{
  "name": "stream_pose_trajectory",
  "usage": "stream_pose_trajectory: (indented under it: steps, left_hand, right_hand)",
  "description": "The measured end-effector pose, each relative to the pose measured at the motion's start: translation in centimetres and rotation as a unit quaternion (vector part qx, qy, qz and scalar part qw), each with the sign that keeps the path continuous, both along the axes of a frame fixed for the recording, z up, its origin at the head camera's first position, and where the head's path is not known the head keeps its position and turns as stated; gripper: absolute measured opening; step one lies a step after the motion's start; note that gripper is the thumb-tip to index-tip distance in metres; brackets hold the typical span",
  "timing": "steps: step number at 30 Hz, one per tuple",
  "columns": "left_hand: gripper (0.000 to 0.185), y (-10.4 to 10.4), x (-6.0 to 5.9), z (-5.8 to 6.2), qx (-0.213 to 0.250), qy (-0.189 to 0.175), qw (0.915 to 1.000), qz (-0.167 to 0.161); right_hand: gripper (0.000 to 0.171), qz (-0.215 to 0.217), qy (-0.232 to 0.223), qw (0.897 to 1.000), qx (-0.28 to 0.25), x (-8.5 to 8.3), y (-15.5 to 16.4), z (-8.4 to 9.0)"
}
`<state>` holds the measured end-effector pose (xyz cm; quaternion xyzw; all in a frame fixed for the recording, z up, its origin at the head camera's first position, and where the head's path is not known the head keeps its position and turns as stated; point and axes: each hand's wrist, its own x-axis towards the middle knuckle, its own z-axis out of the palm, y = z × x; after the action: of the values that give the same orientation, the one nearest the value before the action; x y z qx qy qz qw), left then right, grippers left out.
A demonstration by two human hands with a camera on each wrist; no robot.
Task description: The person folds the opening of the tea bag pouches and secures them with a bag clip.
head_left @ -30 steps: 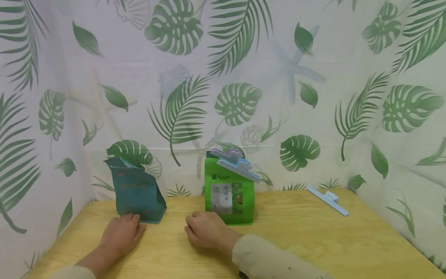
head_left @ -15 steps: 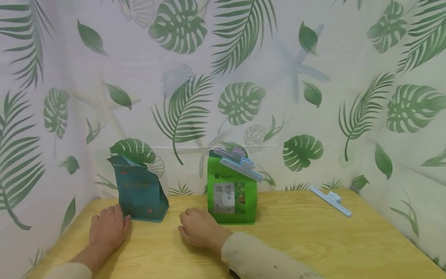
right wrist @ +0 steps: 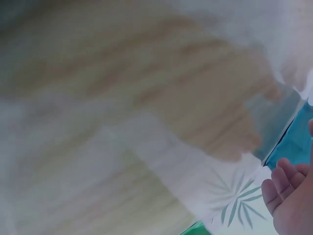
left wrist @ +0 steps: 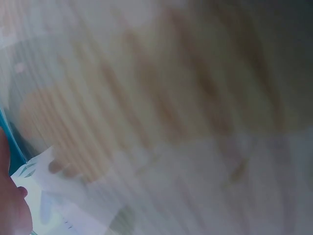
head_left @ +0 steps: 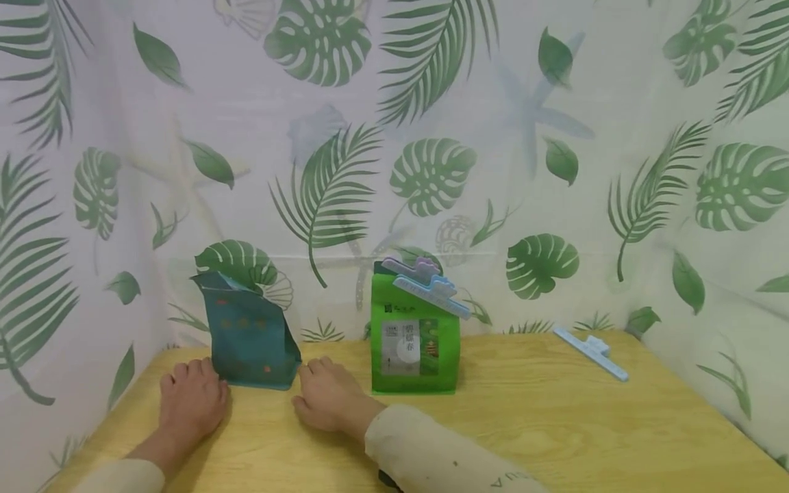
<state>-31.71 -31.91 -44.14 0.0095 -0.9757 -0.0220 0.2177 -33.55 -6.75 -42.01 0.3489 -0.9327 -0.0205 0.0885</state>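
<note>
A teal stand-up pouch [head_left: 249, 335] stands on the table at left, its slanted top edge unclipped. My left hand [head_left: 193, 397] rests on the table at its lower left side, fingers reaching toward the back. At the pouch's lower right corner is my right hand [head_left: 328, 394], fingertips right by the edge. In the right wrist view the fingers [right wrist: 282, 181] are loosely bent with nothing in them, near the teal pouch [right wrist: 296, 139]. Part of the left hand [left wrist: 12, 200] shows at the left wrist view's edge, beside a strip of the pouch.
A green tea bag [head_left: 416, 363] stands right of my right hand, with a purple clip [head_left: 409, 269] and a blue clip [head_left: 431, 294] across its top. Another blue clip [head_left: 592, 352] lies on the wooden table [head_left: 555, 431] at right. A leaf-print cloth [head_left: 345, 103] hangs behind.
My left hand has moved from the pouch's front to its left side. My right hand has slid left, away from the green bag to the pouch's right corner.
</note>
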Motion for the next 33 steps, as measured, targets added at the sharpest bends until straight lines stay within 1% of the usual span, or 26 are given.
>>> stream_pose_trajectory:
  steps: [3,9,12,17,21,25,29,33]
  left_hand:
    - [0.034,0.0,0.1,-0.3,0.012,0.000,0.9999,-0.008]
    - [0.035,0.4,0.1,-0.2,0.013,0.000,0.9999,-0.009]
    - [0.037,0.5,0.0,-0.2,0.017,0.000,0.9998,-0.011]
    - [0.037,0.6,0.3,-0.2,0.043,-0.010,0.9989,-0.014]
    - [0.040,0.7,0.7,-0.2,0.055,-0.008,0.9983,-0.019]
    - [0.043,1.0,0.7,-0.2,0.056,-0.001,0.9977,-0.038]
    - [0.048,1.3,0.9,-0.3,0.052,-0.007,0.9970,-0.056]
    - [0.052,1.6,1.4,-0.6,0.050,-0.015,0.9965,-0.065]
  right_hand:
    - [0.057,-0.003,-0.010,1.000,-0.001,0.2,-0.6,-0.3]
    - [0.062,-0.003,-0.035,0.999,0.006,0.3,-1.2,-0.3]
    - [0.063,-0.006,-0.043,0.999,0.000,0.4,-1.2,-0.3]
    - [0.063,0.008,-0.049,0.999,-0.009,0.9,-0.9,-0.3]
    - [0.057,0.033,-0.042,0.999,-0.006,1.7,-0.6,-0.5]
    - [0.047,0.052,-0.025,0.998,0.003,2.4,-0.3,-0.5]
    - [0.035,0.056,-0.006,0.998,0.001,2.8,0.2,-0.3]
    - [0.035,0.053,0.004,0.999,-0.002,3.2,0.9,-0.5]
